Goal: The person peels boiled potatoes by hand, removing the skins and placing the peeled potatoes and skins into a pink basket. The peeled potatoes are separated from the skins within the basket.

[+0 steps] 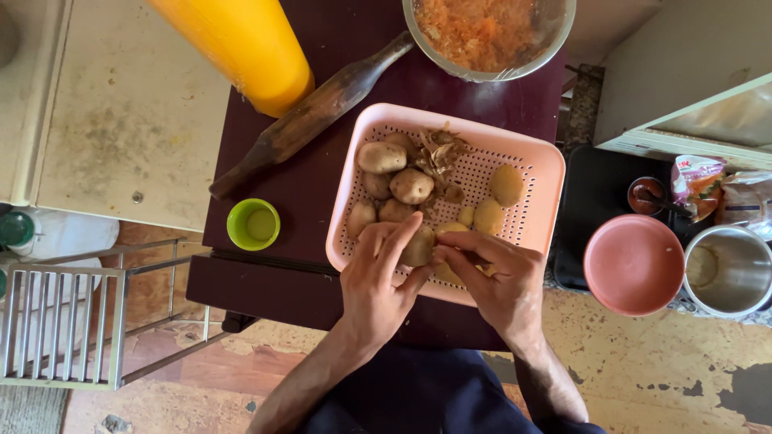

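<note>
Packets [708,186]: crinkled, pink, orange and silvery, far right beside a steel pot [728,270]. Pink perforated plastic tray [539,181]: rectangular, on the dark maroon tabletop [322,193], its near edge at the tabletop's front. Contents: brown unpeeled potatoes, yellow peeled ones, peel scraps. Left hand [378,281] and right hand [498,281]: both closed around one partly peeled potato [420,247] at the tray's near edge. Adjacent: wooden rolling pin [314,112], green cup [253,224], pink bowl [634,264].

One pink basket [544,173], one rolling pin [310,116], one green cup [253,224] — two hands [378,281] [494,285].
</note>
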